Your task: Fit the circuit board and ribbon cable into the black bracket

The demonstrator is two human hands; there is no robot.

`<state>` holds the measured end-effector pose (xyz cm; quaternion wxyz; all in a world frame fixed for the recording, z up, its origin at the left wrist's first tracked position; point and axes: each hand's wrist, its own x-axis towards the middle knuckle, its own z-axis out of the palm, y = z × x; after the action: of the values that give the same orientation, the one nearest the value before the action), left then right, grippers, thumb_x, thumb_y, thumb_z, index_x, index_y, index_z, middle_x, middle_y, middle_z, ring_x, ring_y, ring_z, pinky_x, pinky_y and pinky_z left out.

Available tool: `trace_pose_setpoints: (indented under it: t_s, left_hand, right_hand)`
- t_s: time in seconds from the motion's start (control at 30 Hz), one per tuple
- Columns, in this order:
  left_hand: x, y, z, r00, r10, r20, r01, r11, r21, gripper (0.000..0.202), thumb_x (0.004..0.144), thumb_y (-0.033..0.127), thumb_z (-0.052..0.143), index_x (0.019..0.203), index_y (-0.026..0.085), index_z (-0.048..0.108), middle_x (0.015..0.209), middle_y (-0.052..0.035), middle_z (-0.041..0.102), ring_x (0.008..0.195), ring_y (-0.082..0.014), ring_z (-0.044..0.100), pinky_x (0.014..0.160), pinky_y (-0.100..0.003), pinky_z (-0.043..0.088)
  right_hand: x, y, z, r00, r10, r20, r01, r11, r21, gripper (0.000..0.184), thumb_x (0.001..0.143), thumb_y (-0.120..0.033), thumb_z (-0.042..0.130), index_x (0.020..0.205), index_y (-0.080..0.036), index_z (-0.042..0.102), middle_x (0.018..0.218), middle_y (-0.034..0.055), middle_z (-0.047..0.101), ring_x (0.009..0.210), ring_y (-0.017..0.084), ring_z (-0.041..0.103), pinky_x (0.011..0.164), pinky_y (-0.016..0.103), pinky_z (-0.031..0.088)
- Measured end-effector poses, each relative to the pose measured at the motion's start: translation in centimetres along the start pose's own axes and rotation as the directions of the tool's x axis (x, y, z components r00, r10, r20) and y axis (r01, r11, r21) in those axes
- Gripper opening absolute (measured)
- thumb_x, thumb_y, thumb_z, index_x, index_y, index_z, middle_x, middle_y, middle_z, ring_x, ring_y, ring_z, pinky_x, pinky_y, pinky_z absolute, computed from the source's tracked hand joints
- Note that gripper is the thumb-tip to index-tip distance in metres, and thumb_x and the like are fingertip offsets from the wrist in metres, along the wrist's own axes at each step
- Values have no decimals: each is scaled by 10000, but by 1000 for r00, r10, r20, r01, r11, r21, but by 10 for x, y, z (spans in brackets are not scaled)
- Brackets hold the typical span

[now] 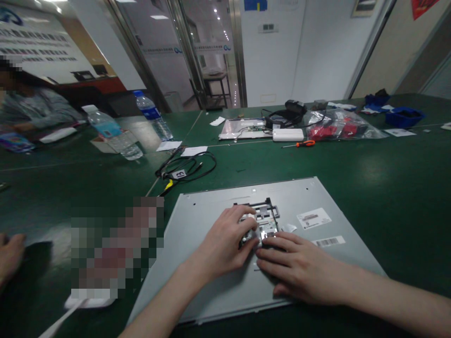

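Grey panel [241, 288] lies flat, white-labelled (left fingers [244, 225] half-curled, right fingers [276, 256] nearly straight; grip unclear).

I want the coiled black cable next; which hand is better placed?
Probably the left hand: the black cable lies past the far left corner of the metal panel; the right hand is farther away.

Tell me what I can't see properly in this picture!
All in the head view:
- Metal part: partly hidden by the left hand and right hand.
- Label: print too small to read.
- Someone else's hand: cut off by the left edge.
- Red things: shapes unclear through the crinkled bag.
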<state>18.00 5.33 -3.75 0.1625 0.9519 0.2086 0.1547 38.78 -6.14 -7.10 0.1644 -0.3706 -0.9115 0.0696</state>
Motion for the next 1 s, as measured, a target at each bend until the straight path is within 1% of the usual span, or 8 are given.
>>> trace_pose_setpoints:
  t_s: [0.07, 0.27, 0.43, 0.5, 0.67, 0.83, 1.0]
  left_hand:
    - [0, 0, -1, 1000, -8, 20, 8, 1000, -2, 131, 873, 200, 573, 1000, 211, 602, 1245, -102, 553, 1110, -278, 529, 959, -503, 447]
    - [-1, 2, -6, 997, -29, 77, 27, 999, 18, 269, 813, 270, 653, 1071, 220, 603, 1260, -105, 545, 1136, -306, 510, 986, -530, 422]
    - [0, 2, -7, 997, -3, 76, 1, 1000, 19, 305, 794, 279, 669, 1085, 222, 602, 1248, -103, 563, 1135, -307, 513, 988, -531, 411]
    - [1, 2, -7, 997, 15, 76, -16, 1000, 17, 320, 776, 265, 679, 1084, 223, 605, 1210, -92, 585, 1118, -299, 524, 986, -522, 407]
    - [2, 3, -9, 993, 38, 109, -43, 998, 47, 246, 790, 261, 668, 1031, 223, 639, 1100, -62, 628, 1060, -277, 545, 961, -499, 403]
    - [2, 2, -8, 991, 48, 126, -60, 994, 96, 210, 825, 292, 645, 1025, 238, 672, 1086, -48, 650, 1072, -280, 556, 968, -504, 390]
    - [2, 2, -8, 989, 54, 136, -67, 993, 97, 248, 820, 301, 652, 1058, 239, 673, 1095, -41, 669, 1045, -270, 572, 964, -496, 395]
  right_hand:
    - [-1, 0, 0, 1000, 1, 2, -1, 1000, -8, 471, 1020, -451, 462, 1394, -169, 507, 1388, 74, 581, 1313, 242, 464, 1161, 406, 295]
    - [-2, 0, 1, 1000, 1, 4, -1, 1000, -28, 464, 1027, -450, 449, 1392, -168, 503, 1392, 60, 579, 1303, 248, 481, 1170, 407, 288]
    - [-2, 0, 0, 1000, 0, 11, 0, 1000, -16, 452, 1034, -444, 434, 1387, -171, 510, 1401, 50, 575, 1288, 242, 495, 1171, 393, 286]
    - [-1, 0, 0, 1000, 1, 16, -1, 1000, -7, 450, 1035, -441, 434, 1389, -173, 508, 1407, 46, 571, 1293, 238, 491, 1176, 384, 276]
    - [-1, 0, -2, 1000, 3, 16, -3, 1000, 7, 442, 1025, -428, 464, 1380, -170, 524, 1382, 52, 591, 1277, 219, 499, 1166, 371, 281]
    - [-2, 0, 2, 999, -34, -20, 34, 999, 19, 429, 1011, -380, 507, 1377, -157, 524, 1315, 71, 634, 1260, 224, 505, 1132, 388, 312]
    - [-1, -1, 5, 997, -61, -51, 62, 998, 13, 383, 1027, -349, 488, 1340, -136, 546, 1245, 72, 670, 1168, 214, 563, 1070, 371, 368]
